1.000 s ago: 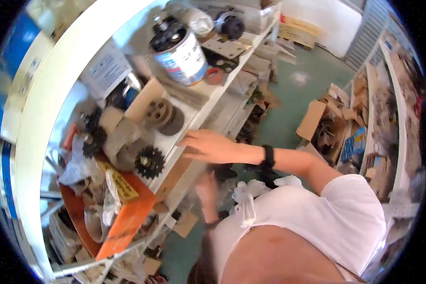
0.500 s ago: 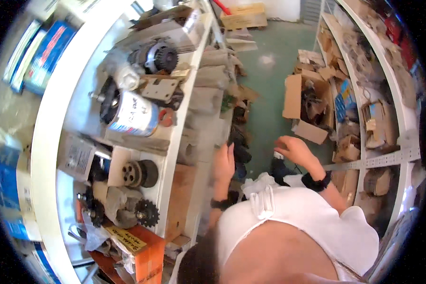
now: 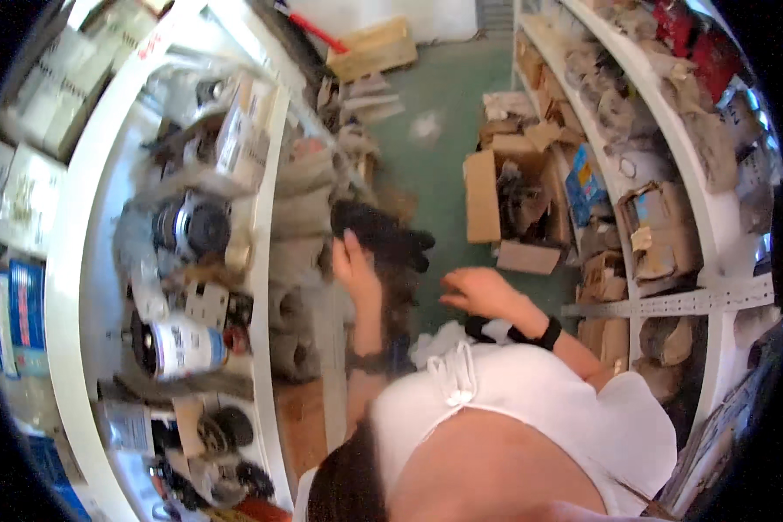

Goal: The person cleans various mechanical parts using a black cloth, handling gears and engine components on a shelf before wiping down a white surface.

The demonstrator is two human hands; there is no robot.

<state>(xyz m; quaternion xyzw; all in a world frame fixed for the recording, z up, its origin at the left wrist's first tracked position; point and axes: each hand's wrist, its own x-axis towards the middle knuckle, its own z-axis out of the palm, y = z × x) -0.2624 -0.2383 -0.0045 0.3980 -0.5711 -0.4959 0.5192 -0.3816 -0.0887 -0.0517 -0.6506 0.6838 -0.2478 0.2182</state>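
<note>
My left hand reaches forward beside the left shelving. Its fingers rest against a black, lobed thing and seem to grip its near left side. That thing is blurred, so I cannot make out its kind. To the right, my right hand hovers above the floor with loosely bent fingers apart, and I see nothing in it. A black band circles the right wrist.
The left shelf holds a white labelled can, dark round machine parts and wrapped pieces. On the green floor stands an open carton with dark parts. Cartons and bagged items fill the right shelf. A wooden crate lies far ahead.
My view has shifted, bringing more of the left shelf in. The black thing now shows at my left hand's fingers. My right hand has moved left, closer to it.
</note>
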